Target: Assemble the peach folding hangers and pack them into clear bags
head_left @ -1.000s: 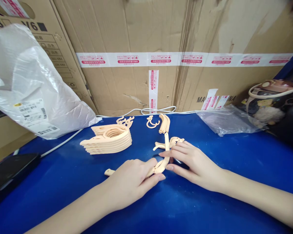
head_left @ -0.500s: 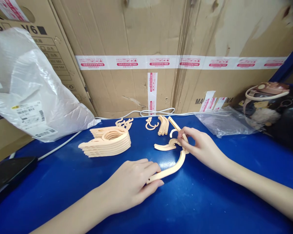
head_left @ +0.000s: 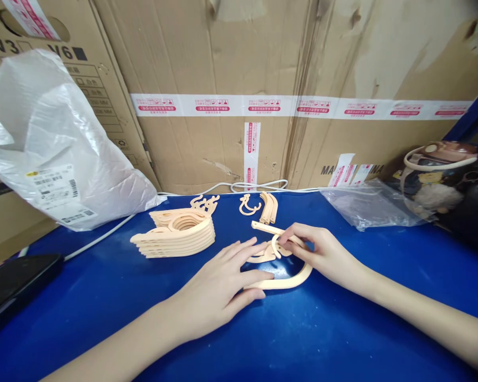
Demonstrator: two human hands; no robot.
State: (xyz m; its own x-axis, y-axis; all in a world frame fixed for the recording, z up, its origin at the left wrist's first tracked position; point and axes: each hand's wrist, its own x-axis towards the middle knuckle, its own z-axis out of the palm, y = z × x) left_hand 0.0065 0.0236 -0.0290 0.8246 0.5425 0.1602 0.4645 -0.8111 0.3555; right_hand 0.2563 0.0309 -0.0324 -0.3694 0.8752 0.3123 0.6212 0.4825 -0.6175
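A cream folding clothes hanger (head_left: pixel 295 281) is between my hands, its two arms bent toward each other. My right hand (head_left: pixel 322 252) pinches it near the middle, by the small curved hook (head_left: pixel 275 246). My left hand (head_left: pixel 223 284) has thumb and forefinger on the end of the lower arm, the other fingers stretched out. Behind the hanger lies another cream piece (head_left: pixel 262 258), partly covered by the hook and my fingers. To the left stands a stack of folded hangers (head_left: pixel 183 245). Loose hooks (head_left: pixel 249 206) and a bundle of hanger arms (head_left: pixel 268 208) lie farther back.
More hooks (head_left: pixel 205 202) lie behind the stack. A white plastic parcel bag (head_left: pixel 63 154) and a black device (head_left: pixel 19 281) are at left. A clear bag (head_left: pixel 366 204) and a bottle (head_left: pixel 434 175) are at right. Cardboard boxes (head_left: pixel 207 148) and a white cable (head_left: pixel 223 185) border the blue table.
The hanger's upper arm has swung left and down toward the lower arm. My right hand has moved slightly down and toward me; my left fingers have spread forward.
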